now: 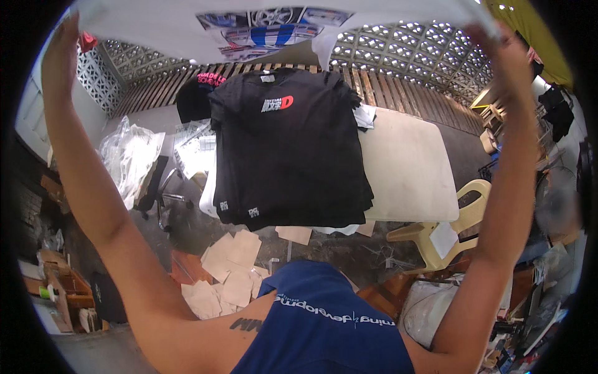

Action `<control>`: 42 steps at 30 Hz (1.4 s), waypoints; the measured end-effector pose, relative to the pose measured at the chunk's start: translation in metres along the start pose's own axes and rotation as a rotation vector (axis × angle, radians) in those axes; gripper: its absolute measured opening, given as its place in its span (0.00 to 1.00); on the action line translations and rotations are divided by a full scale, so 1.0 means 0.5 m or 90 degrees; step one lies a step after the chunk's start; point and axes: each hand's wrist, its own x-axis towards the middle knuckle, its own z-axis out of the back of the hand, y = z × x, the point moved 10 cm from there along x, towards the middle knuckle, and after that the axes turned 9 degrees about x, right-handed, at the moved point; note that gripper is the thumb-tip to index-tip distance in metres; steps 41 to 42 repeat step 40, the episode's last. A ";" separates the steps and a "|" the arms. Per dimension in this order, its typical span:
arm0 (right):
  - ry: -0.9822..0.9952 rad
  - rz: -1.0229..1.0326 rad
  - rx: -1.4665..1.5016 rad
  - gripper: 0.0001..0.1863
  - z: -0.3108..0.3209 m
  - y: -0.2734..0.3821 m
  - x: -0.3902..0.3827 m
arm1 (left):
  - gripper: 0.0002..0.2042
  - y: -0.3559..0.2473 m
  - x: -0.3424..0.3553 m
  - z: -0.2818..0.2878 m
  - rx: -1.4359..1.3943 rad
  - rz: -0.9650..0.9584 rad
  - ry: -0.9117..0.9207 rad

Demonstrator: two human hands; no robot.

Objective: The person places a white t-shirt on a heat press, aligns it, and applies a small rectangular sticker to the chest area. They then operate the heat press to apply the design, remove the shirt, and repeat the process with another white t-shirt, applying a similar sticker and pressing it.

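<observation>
Both my arms are raised and spread wide, stretching a white T-shirt [149, 31] across the top of the view. Car pictures are printed on it, and its upper part runs out of sight. At the far left my left hand [62, 38] is closed on one edge of the cloth. My right hand [498, 53], slightly blurred, grips the opposite edge at the upper right. Below the raised cloth, a stack of black T-shirts [293, 156] lies flat on a pale table [411, 162]; the top one has a small red and white chest print.
A black garment with pink lettering [193, 96] lies behind the stack. Clear plastic bags [128, 156] sit to the left. Brown cardboard sheets [230, 255] are scattered on the floor in front. A beige plastic chair [430, 246] stands at the table's right; a lattice wall [411, 59] rises behind.
</observation>
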 end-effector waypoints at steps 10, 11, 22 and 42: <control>0.108 -0.078 0.006 0.22 -0.375 -0.246 -0.598 | 0.25 0.021 -0.718 -0.180 -0.185 0.348 0.692; 0.152 -0.166 0.018 0.25 -0.373 -0.273 -0.676 | 0.26 0.010 -0.748 -0.190 -0.045 0.332 0.689; -0.058 -0.759 0.025 0.07 0.039 -0.243 -1.530 | 0.18 -0.645 -1.825 -0.453 -0.373 0.189 1.420; -0.790 -0.798 -0.783 0.02 0.753 0.393 -1.721 | 0.08 -1.559 -2.143 -0.706 -0.352 -0.220 1.636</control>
